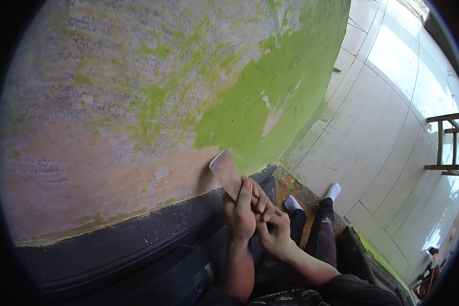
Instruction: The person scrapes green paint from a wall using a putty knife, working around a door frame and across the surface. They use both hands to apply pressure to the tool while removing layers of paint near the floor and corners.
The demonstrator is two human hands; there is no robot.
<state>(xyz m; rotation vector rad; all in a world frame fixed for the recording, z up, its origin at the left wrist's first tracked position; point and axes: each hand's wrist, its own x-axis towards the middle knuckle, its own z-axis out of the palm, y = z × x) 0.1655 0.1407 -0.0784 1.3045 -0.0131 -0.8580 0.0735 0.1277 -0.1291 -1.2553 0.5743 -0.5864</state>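
Observation:
A flat metal scraper [225, 172] has its broad blade against the wall, at the border between green paint [239, 117] and bare pinkish plaster [112, 163]. My left hand [242, 214] is closed round the lower part of the scraper, with the thumb along the blade. Just to the right, my right hand [275, 229] is closed too, its fingers touching my left hand at the tool's lower end. The scraper's handle is hidden by the fingers. Higher up, the wall is a patchy grey with green streaks.
A dark ledge [112, 260] runs along the wall's lower edge. White floor tiles [367, 132] lie to the right, with paint flakes on them. A wooden stool or chair [443, 145] stands at the far right. My feet in white socks [333, 191] are below.

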